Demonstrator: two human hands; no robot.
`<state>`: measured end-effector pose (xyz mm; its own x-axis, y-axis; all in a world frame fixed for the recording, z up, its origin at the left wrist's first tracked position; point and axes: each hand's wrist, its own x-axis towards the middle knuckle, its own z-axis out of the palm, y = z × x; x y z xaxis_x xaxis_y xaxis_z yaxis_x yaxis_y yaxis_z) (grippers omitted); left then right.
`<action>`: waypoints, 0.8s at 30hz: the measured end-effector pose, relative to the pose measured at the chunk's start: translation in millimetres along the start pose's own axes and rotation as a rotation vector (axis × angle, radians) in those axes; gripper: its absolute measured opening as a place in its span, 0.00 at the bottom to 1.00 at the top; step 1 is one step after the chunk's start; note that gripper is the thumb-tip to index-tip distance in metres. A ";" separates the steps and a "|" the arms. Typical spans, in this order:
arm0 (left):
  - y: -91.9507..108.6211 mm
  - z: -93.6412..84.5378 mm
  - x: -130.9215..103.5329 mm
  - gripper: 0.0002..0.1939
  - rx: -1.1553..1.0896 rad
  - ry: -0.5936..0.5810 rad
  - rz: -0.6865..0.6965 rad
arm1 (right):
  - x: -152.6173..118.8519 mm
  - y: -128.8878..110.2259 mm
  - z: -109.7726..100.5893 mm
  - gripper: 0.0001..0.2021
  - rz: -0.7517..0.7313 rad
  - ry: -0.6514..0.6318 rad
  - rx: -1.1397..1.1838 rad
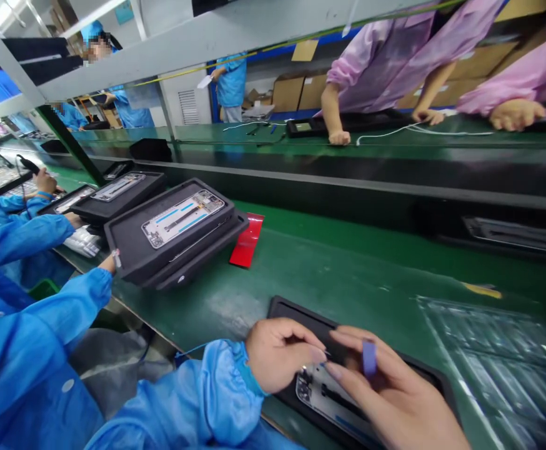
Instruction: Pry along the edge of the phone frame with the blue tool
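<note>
My left hand (pixel 282 355) is closed, thumb and forefinger pinched on something tiny that I cannot make out. Facing it, my right hand (pixel 395 387) has its thumb and fingers apart, the thumb tip close to the left fingertips. A purple band (pixel 369 358) sits around one of its fingers. Beneath both hands lies a phone frame (pixel 317 400) with metallic parts at its near-left end and a dark strip along its middle. It rests in a black tray (pixel 296 307); my right hand covers much of both.
Stacked black trays (pixel 132 259) with a phone frame (pixel 183 219) stand at left, a co-worker's hand at their edge. A red sheet (pixel 247 240) lies beside them. At right is a clear plastic tray (pixel 498 356). Beyond the dark conveyor (pixel 301 172), people in pink work.
</note>
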<state>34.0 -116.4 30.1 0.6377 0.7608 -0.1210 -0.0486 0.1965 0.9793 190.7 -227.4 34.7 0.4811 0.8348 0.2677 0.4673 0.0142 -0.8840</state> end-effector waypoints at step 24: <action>0.1 -10.2 4.9 0.19 0.496 -0.137 0.405 | -13.3 -0.8 -57.0 0.05 -0.437 0.032 -0.579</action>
<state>29.2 -106.3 28.0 0.7370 0.6228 0.2627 0.0343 -0.4227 0.9056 226.2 -269.9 53.7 0.1781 0.8029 0.5689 0.9353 0.0415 -0.3514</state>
